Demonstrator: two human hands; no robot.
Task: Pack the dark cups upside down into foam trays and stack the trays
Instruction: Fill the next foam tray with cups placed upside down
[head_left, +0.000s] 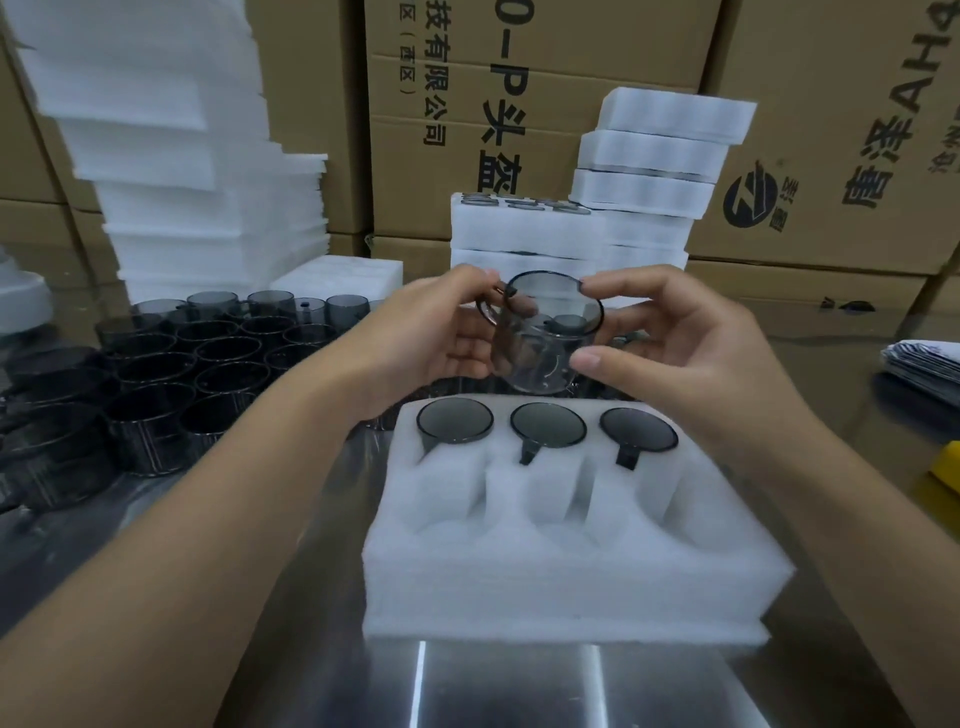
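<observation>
Holding smoky see-through cup (545, 332) | left hand (441, 332) | right hand (670, 338)

I read "技有限公司", "(西区)" and "0-P头盔" on the middle carton (519, 78). The right carton (831, 156) shows "AH" sideways.

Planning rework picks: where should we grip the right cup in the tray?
Probably its handle, from above on the near side: the cup sits upside down, walls sunk in the tray, only base and handle showing.
</observation>
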